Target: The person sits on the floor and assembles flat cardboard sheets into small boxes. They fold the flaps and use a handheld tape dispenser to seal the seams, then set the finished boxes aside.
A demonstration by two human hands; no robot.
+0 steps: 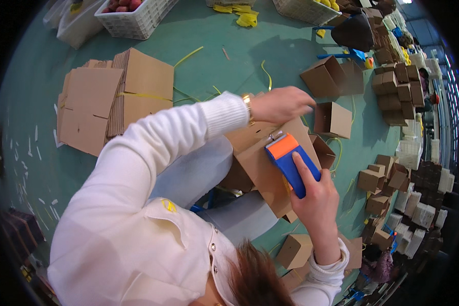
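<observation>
A brown cardboard box (270, 171) lies tilted across my lap. My right hand (316, 196) is closed around a blue and orange tape dispenser (294, 160), its index finger stretched along the top. The dispenser's toothed end rests over the box's upper face. My left hand (282, 104), with a gold-coloured band (248, 109) at the wrist, reaches across above the far end of the box. Its fingers are bent and blurred at the tips; whether they touch or hold anything cannot be made out.
Flattened cardboard sheets (147, 76) lie stacked at the left, some bound with yellow strap. Made-up boxes (333, 120) stand on the green floor (209, 38) to the right. A white crate (132, 23) of red fruit is at the far left. Loose yellow straps (266, 75) lie about.
</observation>
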